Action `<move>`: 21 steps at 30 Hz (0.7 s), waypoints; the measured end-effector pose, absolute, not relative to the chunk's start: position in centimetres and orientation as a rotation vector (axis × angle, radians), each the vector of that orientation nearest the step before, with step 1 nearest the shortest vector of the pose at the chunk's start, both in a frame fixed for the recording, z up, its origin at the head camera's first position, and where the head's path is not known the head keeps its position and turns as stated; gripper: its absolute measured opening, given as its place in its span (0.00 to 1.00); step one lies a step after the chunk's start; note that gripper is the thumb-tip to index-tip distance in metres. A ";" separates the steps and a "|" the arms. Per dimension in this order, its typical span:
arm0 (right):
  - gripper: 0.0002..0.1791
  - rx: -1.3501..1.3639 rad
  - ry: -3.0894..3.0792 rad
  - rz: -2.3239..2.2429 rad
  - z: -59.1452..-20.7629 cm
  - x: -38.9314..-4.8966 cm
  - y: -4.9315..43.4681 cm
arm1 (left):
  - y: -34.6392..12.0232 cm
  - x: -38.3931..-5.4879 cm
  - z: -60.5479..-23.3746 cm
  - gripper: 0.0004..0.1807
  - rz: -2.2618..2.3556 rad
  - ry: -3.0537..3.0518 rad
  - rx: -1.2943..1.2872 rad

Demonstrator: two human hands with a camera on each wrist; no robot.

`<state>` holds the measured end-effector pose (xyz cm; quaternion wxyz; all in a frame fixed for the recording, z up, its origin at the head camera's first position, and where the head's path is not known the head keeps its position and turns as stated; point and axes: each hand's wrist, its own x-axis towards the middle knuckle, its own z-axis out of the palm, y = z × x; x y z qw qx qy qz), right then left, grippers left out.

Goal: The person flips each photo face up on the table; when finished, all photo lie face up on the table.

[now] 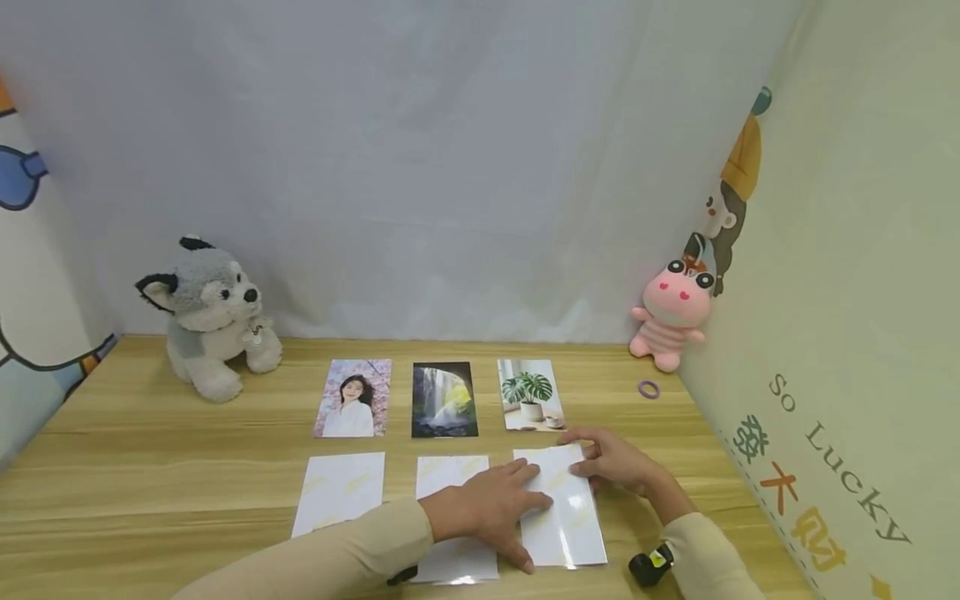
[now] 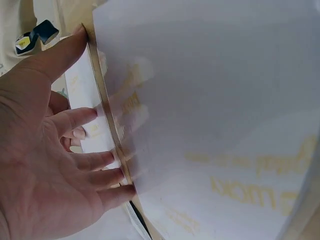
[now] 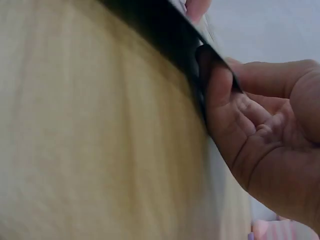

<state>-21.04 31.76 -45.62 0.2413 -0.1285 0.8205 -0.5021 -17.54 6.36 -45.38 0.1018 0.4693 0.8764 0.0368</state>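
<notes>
Three photo prints lie with white backs up in the near row: a left one, a middle one and a right one. My right hand pinches the right print near its upper right corner, thumb on the white back. In the right wrist view its dark underside is lifted at an angle off the wood. My left hand reaches across the middle print with fingers spread, fingertips at the right print's left edge. Faint yellow lettering marks the white backs in the left wrist view.
Behind them stand three face-up prints: a portrait, a waterfall and a potted plant. A plush husky sits at back left, a pink plush toy at back right. A purple ring lies near it.
</notes>
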 end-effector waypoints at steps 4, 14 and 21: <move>0.28 -0.342 2.220 -1.432 -46.0 -20.9 31.8 | 6.5 -17.3 -45.1 0.45 0.134 2.597 1.342; 0.30 -0.235 2.068 -1.654 -45.3 -20.8 32.3 | 6.9 -18.2 -44.5 0.47 0.516 2.451 1.353; 0.17 -0.174 1.937 -1.936 -44.3 -21.1 32.0 | 7.5 -18.6 -44.2 0.59 0.868 2.378 1.326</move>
